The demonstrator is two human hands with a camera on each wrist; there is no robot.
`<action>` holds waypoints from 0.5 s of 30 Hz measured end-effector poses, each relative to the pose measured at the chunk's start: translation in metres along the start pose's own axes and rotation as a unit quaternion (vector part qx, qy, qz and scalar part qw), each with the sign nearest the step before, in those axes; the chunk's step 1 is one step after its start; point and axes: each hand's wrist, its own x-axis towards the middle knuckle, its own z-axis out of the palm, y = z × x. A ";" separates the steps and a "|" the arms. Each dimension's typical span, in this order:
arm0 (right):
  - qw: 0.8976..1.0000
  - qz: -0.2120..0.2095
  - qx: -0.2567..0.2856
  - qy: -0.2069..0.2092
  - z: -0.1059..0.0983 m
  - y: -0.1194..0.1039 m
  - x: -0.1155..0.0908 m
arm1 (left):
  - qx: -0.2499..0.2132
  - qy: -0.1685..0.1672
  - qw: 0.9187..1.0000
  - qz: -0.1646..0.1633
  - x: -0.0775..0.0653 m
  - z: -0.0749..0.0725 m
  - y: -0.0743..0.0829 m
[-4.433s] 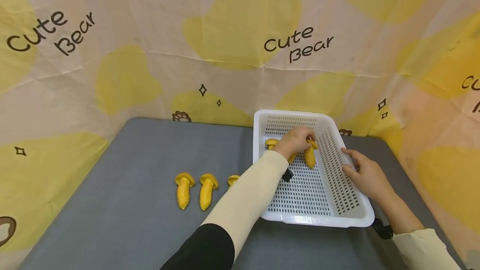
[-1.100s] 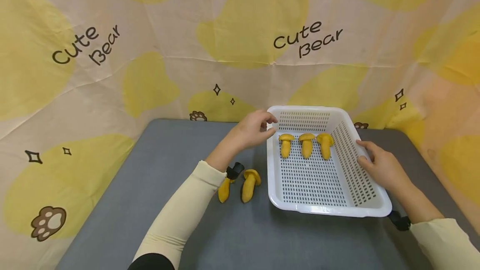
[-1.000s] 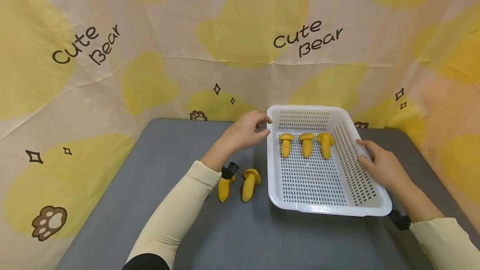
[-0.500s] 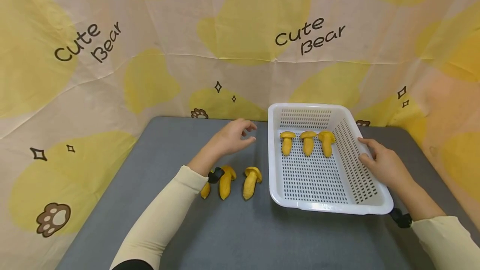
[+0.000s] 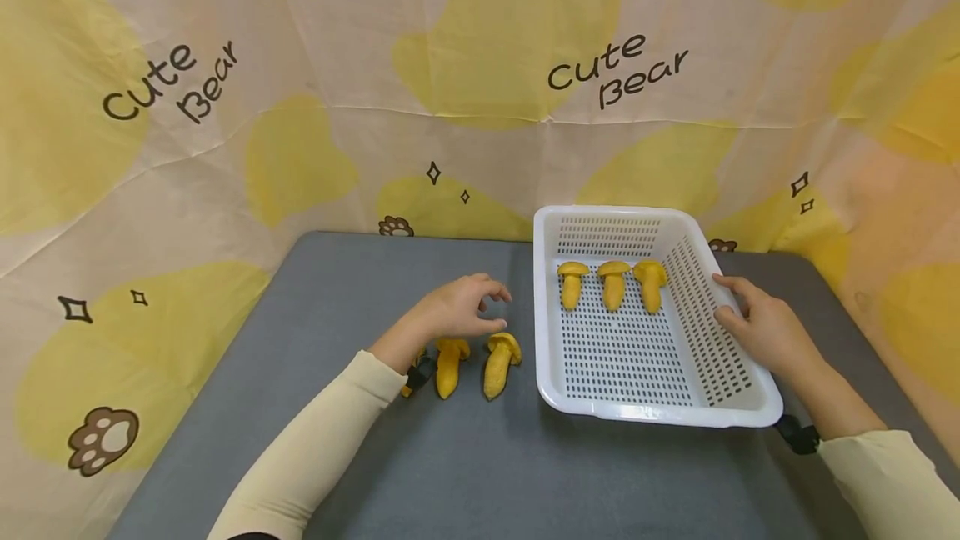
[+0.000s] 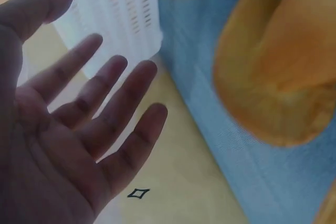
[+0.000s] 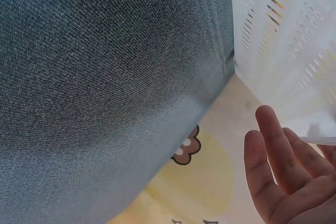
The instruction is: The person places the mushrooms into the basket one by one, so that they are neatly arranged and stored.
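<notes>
My left hand (image 5: 453, 308) hovers over the table beside a row of yellow toy mushrooms, its loosely curled fingers holding nothing. Nearest to it lies one mushroom (image 5: 498, 367), just below the thumb. Left of that is a second mushroom (image 5: 447, 372); a third shows only partly behind the black wrist strap. In the left wrist view a mushroom cap (image 6: 247, 108) looms close to the camera, apart from the hand. Inside the white perforated basket (image 5: 542, 348), three more mushrooms (image 5: 613, 286) stand in a row. My right hand (image 5: 768, 330) rests on the basket's right rim, fingers fairly straight.
The grey table (image 5: 480, 473) ends at the back against a patterned cloth (image 5: 480, 48). The basket's raised walls stand between both hands, close to the table's back edge. Black straps sit on both wrists.
Over 4.4 seconds, my left hand has left the basket, where three mushrooms now lie in a row. In the last second it has moved left and down toward the table mushrooms. The right hand stays.
</notes>
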 end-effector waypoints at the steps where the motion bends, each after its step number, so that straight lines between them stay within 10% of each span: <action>1: 1.000 0.000 0.001 -0.001 0.000 0.000 0.000 | 0.001 -0.005 1.000 0.003 0.000 0.002 0.000; 15: 1.000 -0.002 -0.001 0.007 0.000 -0.001 -0.001 | 0.015 -0.029 0.999 0.023 0.006 0.026 -0.006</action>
